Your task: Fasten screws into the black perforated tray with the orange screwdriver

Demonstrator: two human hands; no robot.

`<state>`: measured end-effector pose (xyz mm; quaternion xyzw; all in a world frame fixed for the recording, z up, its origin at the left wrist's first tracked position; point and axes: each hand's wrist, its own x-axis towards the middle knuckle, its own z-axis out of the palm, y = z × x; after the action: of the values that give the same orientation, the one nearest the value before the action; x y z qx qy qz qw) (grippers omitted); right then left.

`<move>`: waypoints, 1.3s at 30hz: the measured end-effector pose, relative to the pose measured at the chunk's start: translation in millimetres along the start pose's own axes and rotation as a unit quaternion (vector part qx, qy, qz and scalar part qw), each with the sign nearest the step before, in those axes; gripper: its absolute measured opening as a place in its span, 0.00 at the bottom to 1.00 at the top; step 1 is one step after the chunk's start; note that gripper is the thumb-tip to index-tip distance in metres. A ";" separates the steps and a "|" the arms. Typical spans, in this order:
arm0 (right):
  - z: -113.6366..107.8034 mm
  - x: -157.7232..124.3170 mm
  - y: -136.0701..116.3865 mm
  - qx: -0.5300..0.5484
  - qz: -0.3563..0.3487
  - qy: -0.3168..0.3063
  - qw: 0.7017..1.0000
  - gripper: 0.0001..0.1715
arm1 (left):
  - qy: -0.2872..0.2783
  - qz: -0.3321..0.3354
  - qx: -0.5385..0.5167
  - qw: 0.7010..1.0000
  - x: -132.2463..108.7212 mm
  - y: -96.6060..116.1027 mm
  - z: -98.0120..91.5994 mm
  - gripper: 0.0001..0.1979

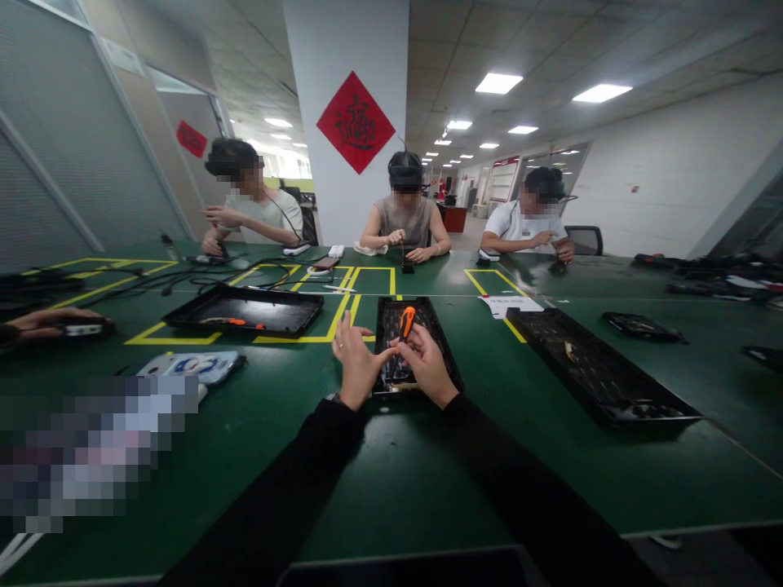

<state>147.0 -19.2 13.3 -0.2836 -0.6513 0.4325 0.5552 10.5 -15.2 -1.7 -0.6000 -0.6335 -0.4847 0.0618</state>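
My right hand (426, 363) is closed around an orange-and-black screwdriver (407, 323), its handle end pointing up. My left hand (360, 363) is beside it, fingers raised and spread, with its thumb reaching to the right hand's fingertips near the tool. Whether that thumb touches anything small cannot be made out. Both hands are over a shallow black plastic tray (387, 318) with a ribbed inside, directly in front of me. A light-coloured strip lies along the tray's near end, partly behind my right hand.
Another black tray (306, 319) with orange items is on the left; a long black one (605, 375) lies right. A patterned phone-like item (201, 368) rests near a person's hand (58, 320) at left. Three people sit across the green table (391, 481). Cables run along the far left.
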 end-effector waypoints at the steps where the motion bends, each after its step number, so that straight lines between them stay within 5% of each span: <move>1: 0.1 -0.2 -0.5 -0.003 -0.002 -0.001 1.000 0.22 | -0.002 -0.006 0.003 1.000 -0.2 -0.7 0.9 0.22; 7: -1.6 0.7 -0.1 -0.028 -0.007 0.014 0.999 0.23 | -0.043 -0.074 0.012 0.996 -1.1 -7.9 7.3 0.25; 14: -2.2 2.5 2.6 0.003 0.010 0.024 1.000 0.23 | -0.015 -0.025 0.012 0.999 -2.1 -12.0 9.1 0.23; 27: -1.7 -1.4 2.5 -0.069 -0.014 0.030 0.997 0.19 | -0.025 -0.033 -0.057 0.997 0.6 -10.8 6.7 0.15; 33: 0.9 -3.7 -1.0 -0.036 -0.025 0.025 0.999 0.15 | -0.167 0.018 -0.289 0.943 0.2 -1.0 -5.1 0.15; 39: 1.5 -3.9 1.4 -0.045 -0.030 0.026 0.998 0.14 | -0.217 0.059 -0.295 0.929 -1.6 -9.8 -13.9 0.15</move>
<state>146.3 -22.3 10.2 -0.2999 -0.6640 0.3782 0.5711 -4.1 -24.0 -0.8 -0.7178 -0.4231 -0.5035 -0.2283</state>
